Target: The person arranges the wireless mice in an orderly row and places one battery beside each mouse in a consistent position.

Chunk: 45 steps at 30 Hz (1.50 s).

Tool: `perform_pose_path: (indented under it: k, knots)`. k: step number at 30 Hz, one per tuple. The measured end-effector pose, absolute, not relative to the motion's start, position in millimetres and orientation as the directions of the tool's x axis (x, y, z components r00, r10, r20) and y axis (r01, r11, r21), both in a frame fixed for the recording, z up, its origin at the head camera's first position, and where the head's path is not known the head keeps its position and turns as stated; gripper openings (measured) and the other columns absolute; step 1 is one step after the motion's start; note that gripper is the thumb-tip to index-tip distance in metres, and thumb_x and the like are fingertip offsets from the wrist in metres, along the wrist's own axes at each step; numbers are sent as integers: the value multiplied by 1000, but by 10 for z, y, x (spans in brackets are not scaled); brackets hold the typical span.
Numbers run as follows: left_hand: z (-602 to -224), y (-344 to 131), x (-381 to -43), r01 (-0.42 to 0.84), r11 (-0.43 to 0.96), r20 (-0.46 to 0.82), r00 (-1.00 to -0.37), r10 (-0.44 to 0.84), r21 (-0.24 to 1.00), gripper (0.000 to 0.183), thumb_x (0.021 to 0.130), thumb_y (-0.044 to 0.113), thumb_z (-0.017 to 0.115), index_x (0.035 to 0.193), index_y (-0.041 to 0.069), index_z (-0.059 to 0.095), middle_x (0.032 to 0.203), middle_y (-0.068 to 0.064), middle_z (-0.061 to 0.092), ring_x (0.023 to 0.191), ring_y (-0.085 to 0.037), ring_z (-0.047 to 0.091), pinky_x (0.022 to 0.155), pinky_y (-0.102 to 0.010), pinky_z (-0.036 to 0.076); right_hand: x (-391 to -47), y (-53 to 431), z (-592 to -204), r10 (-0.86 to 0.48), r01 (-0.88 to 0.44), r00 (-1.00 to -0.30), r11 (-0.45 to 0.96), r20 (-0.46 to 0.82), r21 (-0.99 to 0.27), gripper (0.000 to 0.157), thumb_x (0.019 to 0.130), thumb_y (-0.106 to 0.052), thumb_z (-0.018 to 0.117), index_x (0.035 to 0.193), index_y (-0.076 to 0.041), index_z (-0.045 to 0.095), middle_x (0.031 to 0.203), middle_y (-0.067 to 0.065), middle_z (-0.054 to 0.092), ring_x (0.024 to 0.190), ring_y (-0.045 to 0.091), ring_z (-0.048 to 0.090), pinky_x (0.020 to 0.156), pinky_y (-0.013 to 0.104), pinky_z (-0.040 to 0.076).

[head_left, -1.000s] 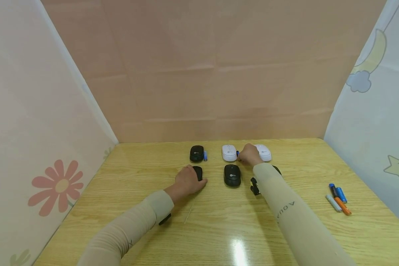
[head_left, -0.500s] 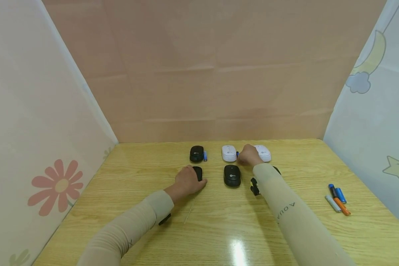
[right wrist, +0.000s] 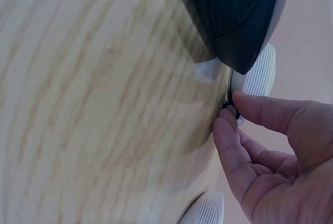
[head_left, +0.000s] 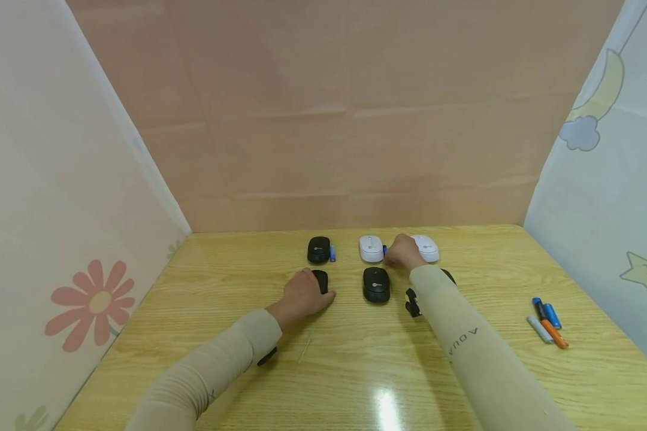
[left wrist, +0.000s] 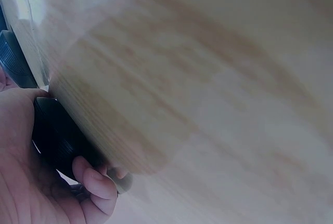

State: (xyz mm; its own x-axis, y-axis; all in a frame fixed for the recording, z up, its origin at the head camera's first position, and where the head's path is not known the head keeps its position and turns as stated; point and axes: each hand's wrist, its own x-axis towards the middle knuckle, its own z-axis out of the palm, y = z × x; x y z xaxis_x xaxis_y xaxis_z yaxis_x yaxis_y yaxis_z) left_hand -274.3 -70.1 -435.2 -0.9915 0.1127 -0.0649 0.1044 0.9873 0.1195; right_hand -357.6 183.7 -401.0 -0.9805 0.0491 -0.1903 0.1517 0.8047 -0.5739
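In the head view my left hand [head_left: 304,292] rests over a black computer mouse [head_left: 320,279]. The left wrist view shows my thumb and curled fingers gripping the sides of this mouse [left wrist: 60,135]. My right hand [head_left: 404,251] is at the back of the table, between two white mice. In the right wrist view its thumb and forefinger pinch a small battery [right wrist: 230,110] with a dark rim around its end. This battery [head_left: 385,249] stands out blue beside the left white mouse [head_left: 371,248]. The right white mouse [head_left: 426,248] is partly hidden behind my right hand.
A black mouse [head_left: 319,249] with a blue battery [head_left: 332,253] beside it lies at the back. Another black mouse [head_left: 376,285] sits mid-table. One more dark mouse [head_left: 449,275] is mostly hidden by my right sleeve. Several batteries [head_left: 552,333] lie at the right.
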Motion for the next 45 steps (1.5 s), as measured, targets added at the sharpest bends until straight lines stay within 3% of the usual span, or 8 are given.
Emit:
perform_pose_path:
  k: [14,22,26,30,35,37,40,45]
  knots:
    - [-4346,-703,-2732,111,986,-48,-992,117,123,84,86,65,57,122,-10,47,101,-20,59,83,-25,62,60,-33,52,-3569,1832,-4008,37,135,-982,824,-185,-551,17,73,-1,70,69,-3,53,65,9,46,59,22,42,53,30,37]
    - [-4369,-715,-2765,126,985,-37,-991,131,115,83,86,65,57,117,-11,49,96,-19,59,78,-24,62,55,-31,51,-3533,1848,-3882,30,145,-978,806,-205,-574,12,79,-5,74,73,0,64,63,6,56,57,18,50,56,28,42]
    - [-4369,-720,-2765,132,985,-37,-990,136,108,83,86,65,57,117,-11,50,97,-19,60,80,-24,62,55,-31,51,-3531,1852,-3812,42,143,-981,814,-188,-563,14,81,-7,74,85,5,67,72,11,65,67,24,64,63,31,49]
    - [-4351,-719,-2755,135,985,-39,-989,140,107,83,86,65,57,117,-12,50,97,-19,60,80,-24,63,55,-31,51,-3529,1869,-3743,43,146,-982,790,-184,-596,28,84,-7,71,104,12,65,90,19,68,84,32,68,76,40,53]
    - [-4353,-719,-2756,133,985,-41,-990,138,113,83,86,65,57,117,-12,50,97,-19,60,79,-24,62,54,-31,51,-3493,1911,-3647,20,114,-989,730,-147,-673,59,86,-3,70,135,15,44,120,29,58,91,36,64,83,45,52]
    - [-4362,-719,-2759,136,985,-38,-989,141,109,83,86,65,57,117,-12,49,97,-19,59,78,-24,62,54,-31,51,-3473,1932,-3604,13,103,-990,735,-139,-670,65,86,-4,70,139,14,38,123,29,57,91,35,64,83,45,52]
    - [-4373,-718,-2762,139,985,-33,-989,143,104,83,86,65,56,116,-12,49,95,-19,59,77,-23,62,53,-31,50,-3439,1973,-3531,-13,71,-992,777,-128,-625,55,87,-8,70,131,15,48,112,26,63,90,35,65,81,46,52]
    - [-4370,-709,-2760,135,986,-34,-990,139,101,83,86,65,56,116,-11,50,95,-19,59,75,-23,62,52,-30,50,-3385,2095,-3414,-72,-27,-995,855,-67,-519,24,87,-16,70,90,8,71,81,16,70,74,30,65,74,44,51]
